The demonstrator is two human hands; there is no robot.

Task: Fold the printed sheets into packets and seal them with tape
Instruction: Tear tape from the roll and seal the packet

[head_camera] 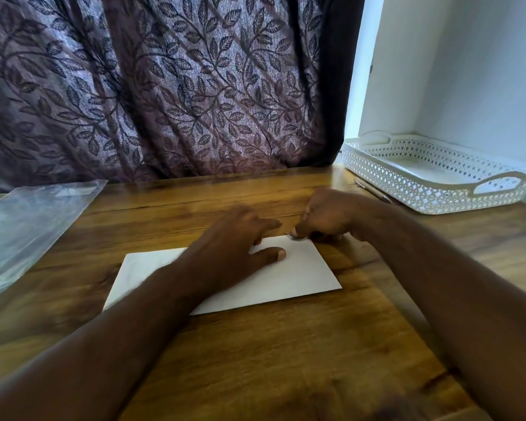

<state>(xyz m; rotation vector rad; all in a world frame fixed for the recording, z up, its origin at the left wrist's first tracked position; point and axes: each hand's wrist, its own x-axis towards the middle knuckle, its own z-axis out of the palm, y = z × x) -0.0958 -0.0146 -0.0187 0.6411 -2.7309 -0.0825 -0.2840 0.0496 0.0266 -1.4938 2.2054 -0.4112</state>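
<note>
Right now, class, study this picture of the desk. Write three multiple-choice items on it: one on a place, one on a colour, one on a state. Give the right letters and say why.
1. Where on the wooden table does the white lattice tray stand?
A) near edge, centre
B) far right
C) far left

2. What colour is the visible face of the folded sheet?
A) yellow
B) blue
C) white

3. How does the left hand lie?
A) flat on the sheet, fingers straight
B) raised in a fist
C) gripping the tray's handle

Answers:
1 B: the tray sits against the wall at the far right, apart from the sheet.
2 C: the sheet shows plain white, with no print in view.
3 A: the hand's fingers are spread straight across the paper, pressing it down.
</note>
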